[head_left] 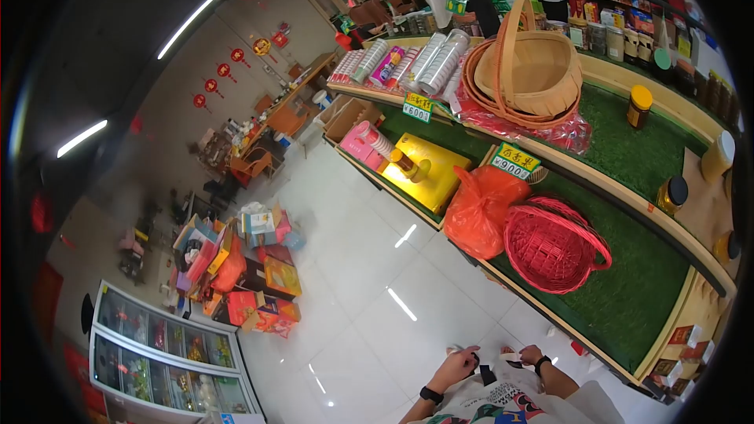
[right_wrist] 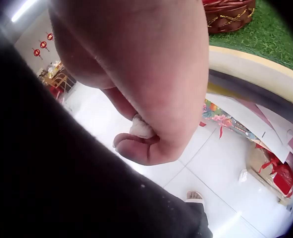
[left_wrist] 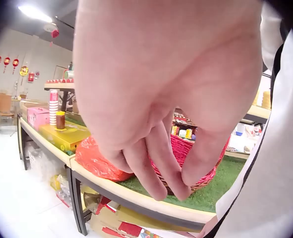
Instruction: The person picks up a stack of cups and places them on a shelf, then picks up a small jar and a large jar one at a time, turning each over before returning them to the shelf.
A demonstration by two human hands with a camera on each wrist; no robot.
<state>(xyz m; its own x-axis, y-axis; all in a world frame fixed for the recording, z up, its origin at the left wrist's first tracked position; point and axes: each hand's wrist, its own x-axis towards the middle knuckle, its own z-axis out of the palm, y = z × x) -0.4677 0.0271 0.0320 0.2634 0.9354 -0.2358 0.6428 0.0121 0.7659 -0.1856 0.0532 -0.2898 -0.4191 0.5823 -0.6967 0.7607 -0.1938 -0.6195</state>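
Note:
My left hand is held low in front of my body, with a dark band at its wrist. In the left wrist view its fingers hang loosely bent, with nothing between them, and overlap a red woven basket on the shelf behind. My right hand is beside it, also low, a dark band on that wrist. In the right wrist view, curled fingers grip a small white crumpled wad, possibly tissue, mostly hidden in the hand. A red plastic bag leans against the basket.
A two-tier display shelf with green matting runs along the right. It carries a yellow box, paper cups and tan baskets. Stacked cartons and a glass-door fridge stand left across the tiled floor. Another person stands behind the shelf.

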